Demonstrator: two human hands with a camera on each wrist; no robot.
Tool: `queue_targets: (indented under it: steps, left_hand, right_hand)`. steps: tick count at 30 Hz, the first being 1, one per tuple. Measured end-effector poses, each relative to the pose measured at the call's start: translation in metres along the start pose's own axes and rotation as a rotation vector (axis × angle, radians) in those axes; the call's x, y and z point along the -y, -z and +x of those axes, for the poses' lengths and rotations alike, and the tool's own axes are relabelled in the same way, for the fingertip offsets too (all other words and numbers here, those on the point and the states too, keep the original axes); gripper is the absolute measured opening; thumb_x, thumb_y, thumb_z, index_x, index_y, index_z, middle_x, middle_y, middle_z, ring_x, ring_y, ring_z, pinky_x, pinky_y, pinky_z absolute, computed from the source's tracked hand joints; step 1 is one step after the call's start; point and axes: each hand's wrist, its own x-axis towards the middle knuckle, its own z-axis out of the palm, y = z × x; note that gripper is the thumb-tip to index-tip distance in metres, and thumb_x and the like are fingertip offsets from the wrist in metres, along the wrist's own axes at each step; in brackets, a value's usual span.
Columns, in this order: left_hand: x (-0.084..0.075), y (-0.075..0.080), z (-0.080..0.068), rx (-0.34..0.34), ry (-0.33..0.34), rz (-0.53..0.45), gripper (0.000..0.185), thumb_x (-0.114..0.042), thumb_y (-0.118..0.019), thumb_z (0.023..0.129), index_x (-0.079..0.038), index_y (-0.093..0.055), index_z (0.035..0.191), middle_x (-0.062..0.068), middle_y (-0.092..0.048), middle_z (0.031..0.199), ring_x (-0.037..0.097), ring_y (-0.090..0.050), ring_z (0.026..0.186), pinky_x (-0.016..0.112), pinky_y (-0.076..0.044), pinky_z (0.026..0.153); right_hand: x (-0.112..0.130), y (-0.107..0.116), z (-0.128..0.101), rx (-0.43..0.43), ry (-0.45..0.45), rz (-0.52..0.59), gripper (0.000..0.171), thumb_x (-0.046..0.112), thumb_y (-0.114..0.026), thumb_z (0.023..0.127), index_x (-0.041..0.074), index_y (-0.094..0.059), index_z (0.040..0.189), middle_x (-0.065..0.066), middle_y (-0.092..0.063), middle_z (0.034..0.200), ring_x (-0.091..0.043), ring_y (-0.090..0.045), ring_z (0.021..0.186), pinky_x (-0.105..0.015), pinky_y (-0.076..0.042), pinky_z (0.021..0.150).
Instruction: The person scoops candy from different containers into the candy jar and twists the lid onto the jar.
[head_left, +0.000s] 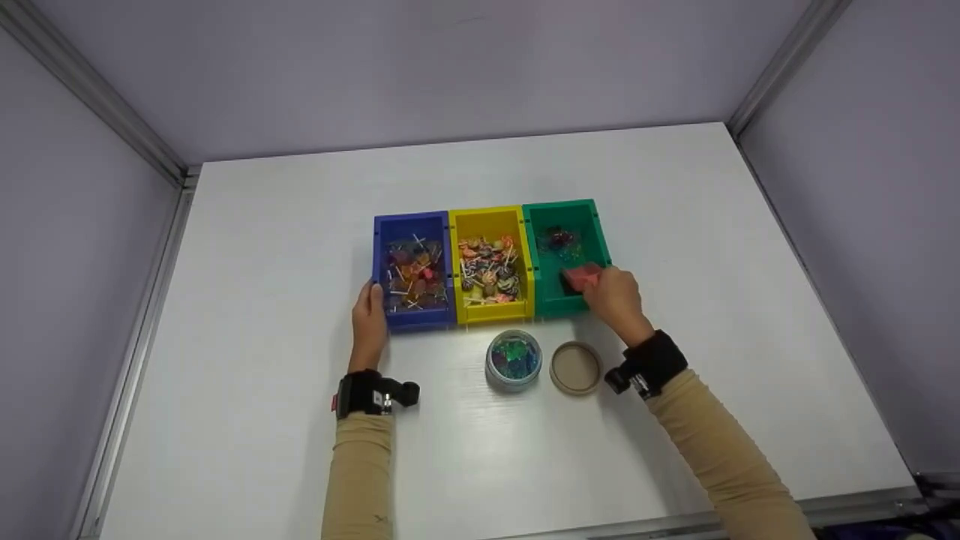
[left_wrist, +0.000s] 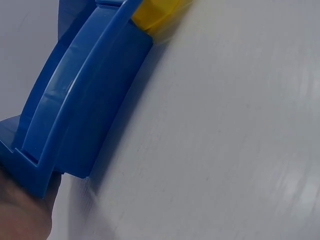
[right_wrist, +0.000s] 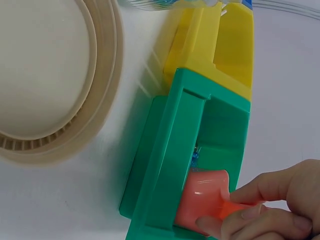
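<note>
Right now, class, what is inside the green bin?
Inside the green bin lies a small cluster of dark, shiny pieces near the back. At the front, the right hand pinches a pink scoop. The scoop and hand cover the floor beneath them.

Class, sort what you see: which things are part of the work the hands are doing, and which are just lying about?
In use: right hand gripping red scoop in green bin; left hand touching blue bin.

Lying about: yellow bin, open jar, lid.
</note>
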Motion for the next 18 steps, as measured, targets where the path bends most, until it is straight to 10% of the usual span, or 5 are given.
queue_targets:
  steps: [18]
  left_hand:
    - [0.001, -0.001, 0.0, -0.021, -0.026, 0.02, 0.052, -0.024, -0.033, 0.106, 0.007, -0.03, 0.147, 0.026, -0.033, 0.154, 0.037, -0.028, 0.147, 0.045, -0.023, 0.125]
  right_hand:
    - [0.01, -0.006, 0.012, -0.008, -0.103, 0.042, 0.031, 0.011, -0.049, 0.086, -0.012, -0.065, 0.098, -0.035, -0.067, 0.104, -0.03, -0.057, 0.08, -0.052, -0.054, 0.072]
